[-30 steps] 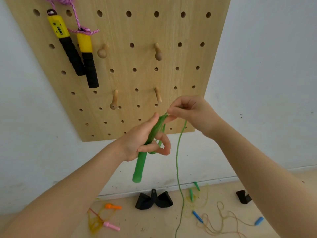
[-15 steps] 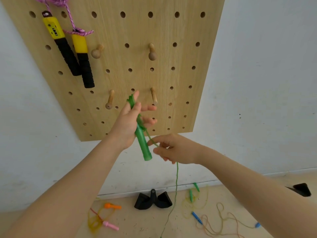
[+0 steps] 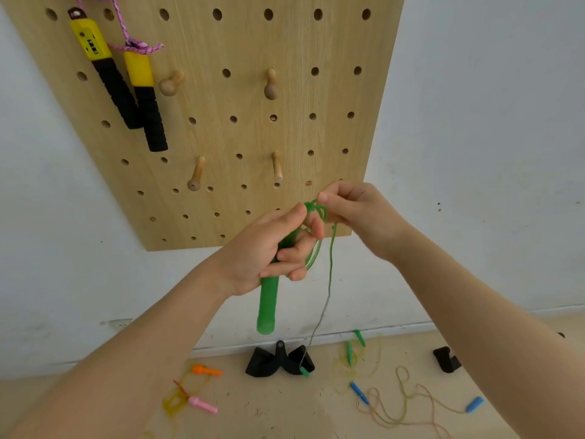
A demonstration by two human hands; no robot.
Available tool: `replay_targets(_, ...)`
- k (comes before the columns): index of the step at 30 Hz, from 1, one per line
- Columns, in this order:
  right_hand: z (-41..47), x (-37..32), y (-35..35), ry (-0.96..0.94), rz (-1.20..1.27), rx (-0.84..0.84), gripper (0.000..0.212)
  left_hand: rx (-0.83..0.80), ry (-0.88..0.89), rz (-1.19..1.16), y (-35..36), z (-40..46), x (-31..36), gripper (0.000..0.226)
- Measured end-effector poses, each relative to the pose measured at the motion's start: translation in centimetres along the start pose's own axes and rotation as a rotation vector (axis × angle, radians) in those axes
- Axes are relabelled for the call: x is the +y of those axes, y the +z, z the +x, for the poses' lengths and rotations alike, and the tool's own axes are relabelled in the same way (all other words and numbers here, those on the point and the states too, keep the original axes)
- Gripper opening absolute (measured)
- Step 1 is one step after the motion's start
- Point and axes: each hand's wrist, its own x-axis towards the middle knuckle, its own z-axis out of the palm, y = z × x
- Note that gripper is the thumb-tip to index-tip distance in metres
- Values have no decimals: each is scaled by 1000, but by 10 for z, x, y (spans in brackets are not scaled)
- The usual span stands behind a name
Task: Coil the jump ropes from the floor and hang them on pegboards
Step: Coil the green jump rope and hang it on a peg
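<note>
My left hand (image 3: 269, 255) grips a green jump rope handle (image 3: 267, 307) that points down, with loops of its green cord (image 3: 313, 251) draped over the fingers. Just to the right and a little higher, my right hand (image 3: 354, 210) pinches the cord at the top of the loops. From there the cord (image 3: 329, 280) hangs down to its other green handle end (image 3: 304, 371) near the floor. Both hands are in front of the lower edge of the wooden pegboard (image 3: 285, 122), below its bare pegs (image 3: 277, 167).
A pink rope with yellow-and-black handles (image 3: 126, 87) hangs at the pegboard's upper left. On the floor lie an orange-and-pink-handled rope (image 3: 196, 391), a green-handled yellow rope (image 3: 353, 353), a blue-handled rope (image 3: 411, 403) and black objects (image 3: 278, 362) by the wall.
My right hand rose from below the handle back up to the top of the loops, laying another turn of cord. My left hand turned the handle downward again. The free handle end lifted.
</note>
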Motion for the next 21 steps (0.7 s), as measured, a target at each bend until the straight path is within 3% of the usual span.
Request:
replay_targets(2, -6, 11, 8, 27, -12, -107, 29, -13, 138, 8, 12, -1, 6, 39)
replay_targets(4, -13, 18, 15, 53, -197, -185, 42, 36, 243, 26, 19, 2, 11, 42)
replay_targets(7, -17, 15, 24, 51, -507, -150, 47, 309, 322, 23, 13, 11, 12, 39)
replay_targets(10, -22, 8, 30, -7, -670, -208, 31, 638, 221, -22, -8, 23, -2, 38)
replay_targets(13, -27, -1, 35, -75, -726, -391, 22, 862, 7, 282, -29, 26, -23, 44)
replay_targets(16, -23, -20, 31, -179, -626, -366, 17, 788, -152, 531, -38, 17, -38, 38)
replay_targets(21, -6, -35, 8, -186, -337, -3, 16, 328, -177, 206, -19, -4, -34, 47)
